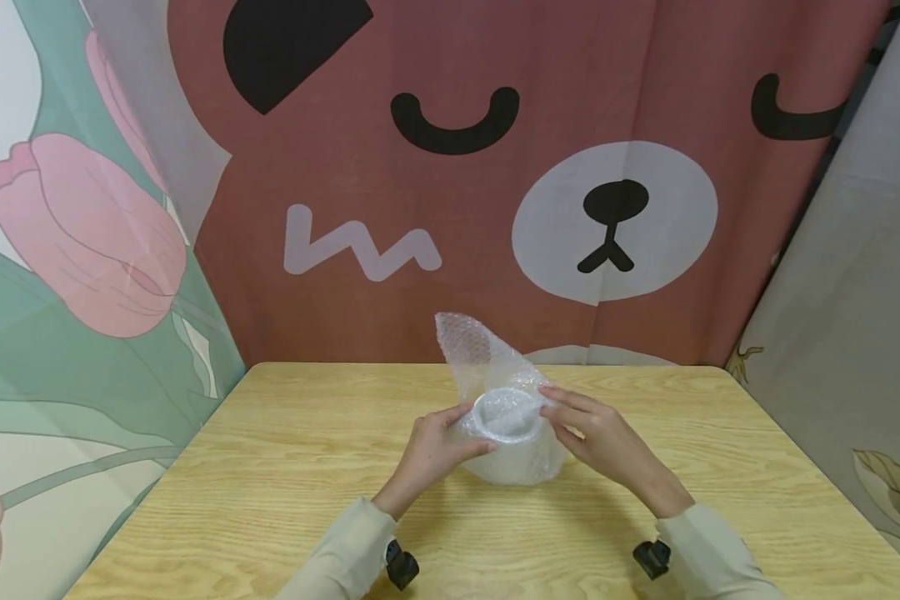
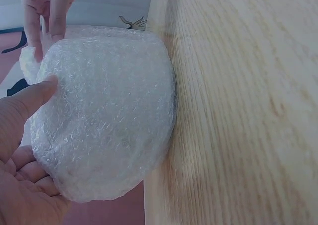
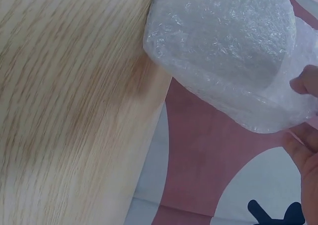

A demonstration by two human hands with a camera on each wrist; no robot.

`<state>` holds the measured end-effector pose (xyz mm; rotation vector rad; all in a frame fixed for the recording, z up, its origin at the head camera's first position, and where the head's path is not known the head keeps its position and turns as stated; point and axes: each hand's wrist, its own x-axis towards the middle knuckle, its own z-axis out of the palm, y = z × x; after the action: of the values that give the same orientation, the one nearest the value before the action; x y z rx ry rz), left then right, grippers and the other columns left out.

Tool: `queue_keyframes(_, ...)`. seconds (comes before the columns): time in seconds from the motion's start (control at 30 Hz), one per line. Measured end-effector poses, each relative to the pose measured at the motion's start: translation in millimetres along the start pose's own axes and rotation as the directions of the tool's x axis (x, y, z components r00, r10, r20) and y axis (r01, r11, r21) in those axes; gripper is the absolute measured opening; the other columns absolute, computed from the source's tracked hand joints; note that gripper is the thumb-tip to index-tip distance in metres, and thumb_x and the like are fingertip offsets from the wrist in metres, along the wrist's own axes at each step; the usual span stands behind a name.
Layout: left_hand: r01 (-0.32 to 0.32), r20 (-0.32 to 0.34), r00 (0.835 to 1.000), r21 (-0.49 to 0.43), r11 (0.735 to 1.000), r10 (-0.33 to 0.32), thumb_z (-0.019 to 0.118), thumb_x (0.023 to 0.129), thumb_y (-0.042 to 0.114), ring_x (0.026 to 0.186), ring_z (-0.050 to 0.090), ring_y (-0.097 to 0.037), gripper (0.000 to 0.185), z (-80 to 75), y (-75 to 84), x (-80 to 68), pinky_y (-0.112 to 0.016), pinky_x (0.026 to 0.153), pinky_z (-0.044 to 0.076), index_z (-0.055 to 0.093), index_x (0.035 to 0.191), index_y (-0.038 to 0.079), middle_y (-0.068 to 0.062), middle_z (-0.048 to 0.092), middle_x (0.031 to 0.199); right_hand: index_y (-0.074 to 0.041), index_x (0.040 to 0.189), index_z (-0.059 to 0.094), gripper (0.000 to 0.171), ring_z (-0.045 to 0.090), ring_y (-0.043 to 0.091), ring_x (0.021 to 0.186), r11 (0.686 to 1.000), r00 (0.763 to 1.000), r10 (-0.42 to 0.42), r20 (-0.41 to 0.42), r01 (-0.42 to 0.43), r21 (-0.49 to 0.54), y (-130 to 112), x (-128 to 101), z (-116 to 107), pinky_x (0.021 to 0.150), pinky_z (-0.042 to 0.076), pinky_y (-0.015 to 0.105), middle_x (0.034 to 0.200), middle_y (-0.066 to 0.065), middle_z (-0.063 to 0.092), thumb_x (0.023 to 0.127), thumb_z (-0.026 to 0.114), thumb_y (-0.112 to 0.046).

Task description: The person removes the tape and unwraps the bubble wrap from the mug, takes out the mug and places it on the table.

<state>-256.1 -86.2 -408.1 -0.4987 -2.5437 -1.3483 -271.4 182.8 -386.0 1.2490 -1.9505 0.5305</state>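
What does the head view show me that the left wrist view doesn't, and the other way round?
Only the head view: the round rim on top of the bubble-wrapped bundle, both sleeves and the pink tulip print.

Only the left wrist view: the lower fingers of the left hand, curled against the side of the bundle.

Both: the bundle itself, the left thumb on it, the right hand at the wrap, and the wooden table.
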Motion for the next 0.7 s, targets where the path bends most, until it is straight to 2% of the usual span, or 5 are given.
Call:
queue_keyframes(0.13,0.000,-0.002,1.000,-0.006,1.000,0.000,0.085,0.072,0.040,0.114,0.058,-0.028,0.073,-0.2,0.0,0.0,-0.043,0.091,0.049,0.061,0.129,0.000,-0.018,0.061,0.125,-0.001,0.103,0.072,0.013,0.067,0.032,0.097,1.000,1.000,0.014,-0.025,-0.015,-0.016,-1.5,2.5,-0.7,0.073,0.055,0.033,0.113,0.017,0.067,0.091,0.068,-0.006)
queue_keyframes(0.23,0.000,-0.001,1.000,-0.017,1.000,0.000,0.085,0.073,0.040,0.112,0.058,-0.026,0.074,-0.5,0.0,-0.2,-0.042,0.090,0.049,0.061,0.129,0.000,-0.017,0.061,0.125,0.000,0.103,0.072,0.042,0.068,0.031,0.092,0.999,0.998,0.027,-0.053,-0.029,-0.030,-2.2,4.5,-0.9,0.070,0.056,0.035,0.108,0.016,0.069,0.065,0.081,0.015)
queue_keyframes(0.3,-0.004,-0.001,1.000,-0.020,1.000,0.004,0.085,0.073,0.040,0.111,0.059,-0.025,0.073,-0.6,-0.1,-0.2,-0.041,0.089,0.050,0.060,0.129,0.000,-0.016,0.062,0.124,0.000,0.104,0.072,0.052,0.069,0.030,0.090,0.999,0.997,0.035,-0.067,-0.037,-0.039,-2.6,5.4,-1.0,0.069,0.056,0.035,0.107,0.015,0.070,0.057,0.082,0.019)
queue_keyframes(0.57,-0.014,0.003,1.000,-0.023,1.000,0.014,0.085,0.073,0.040,0.100,0.063,-0.019,0.073,-0.3,-0.8,0.0,-0.034,0.079,0.053,0.061,0.128,-0.001,-0.014,0.065,0.119,0.004,0.104,0.072,0.054,0.069,0.032,0.087,0.997,0.994,0.062,-0.085,-0.065,-0.039,-3.3,3.4,-1.3,0.067,0.056,0.037,0.102,0.017,0.070,0.054,0.084,0.019)
queue_keyframes(0.7,-0.016,0.000,1.000,-0.026,1.000,0.016,0.085,0.073,0.040,0.099,0.063,-0.017,0.073,-0.6,-0.2,-0.4,-0.033,0.078,0.053,0.061,0.129,0.000,-0.013,0.066,0.118,0.004,0.105,0.071,0.040,0.069,0.033,0.088,0.996,0.992,0.084,-0.093,-0.087,-0.029,-2.9,1.4,-1.1,0.066,0.056,0.038,0.103,0.017,0.070,0.067,0.083,0.011)
